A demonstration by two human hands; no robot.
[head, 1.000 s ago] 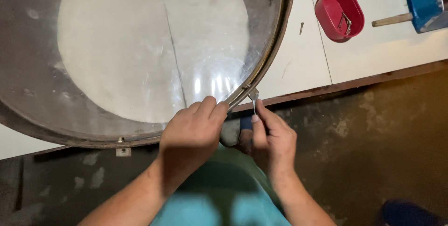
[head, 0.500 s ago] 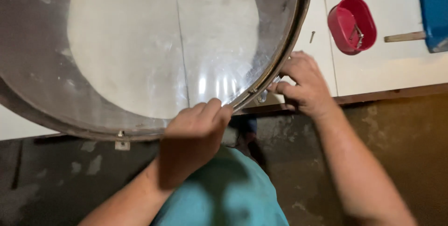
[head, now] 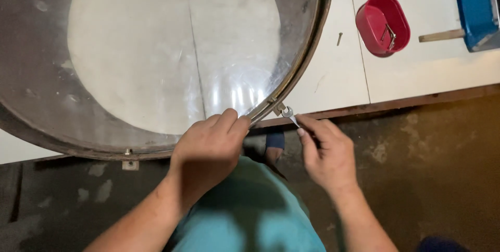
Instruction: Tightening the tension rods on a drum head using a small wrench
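The drum rim (head: 299, 72) is steadied by the left hand (head: 208, 150), its grip closed on the hoop. A small wrench (head: 289, 115) is pinched in the right hand (head: 328, 153). It is best seated squarely on the lug (head: 276, 107) before being turned.

The person wears a plain teal short-sleeved shirt (head: 250, 215), its soft fabric creased across the front. Both forearms are bare to the wrist, with no watch, bracelet or glove. The left hand (head: 208, 150) and right hand (head: 328, 153) carry no rings, and the fingernails are short.
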